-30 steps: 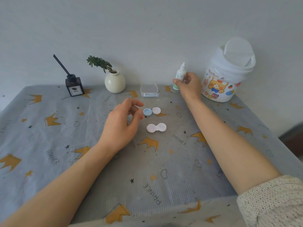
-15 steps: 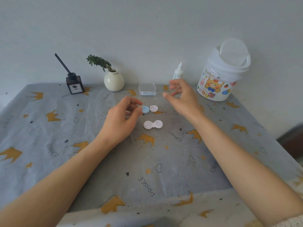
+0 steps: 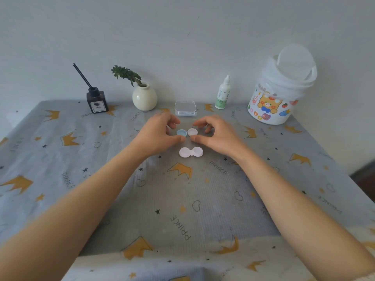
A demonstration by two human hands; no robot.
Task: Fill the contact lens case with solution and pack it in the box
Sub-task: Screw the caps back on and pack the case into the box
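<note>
Fingers: left hand [image 3: 156, 133] curled around the small blue round plastic cap [image 3: 181, 132], right hand [image 3: 218, 134] around the white one [image 3: 192, 132]; contact unclear.
Case: white twin-well plastic lens case [image 3: 191, 152], on the desk at 6 o'clock of the caps.
Handling: probably light, stiff, slippery; pinch cap rims.

White lens case [image 3: 191, 152] lies flat and uncapped, both wells open. Just behind it, blue cap [image 3: 181, 132] and white cap [image 3: 192, 132] sit side by side. Farther behind, clear box [image 3: 185, 108]; solution bottle [image 3: 223, 93] upright behind-right.
</note>
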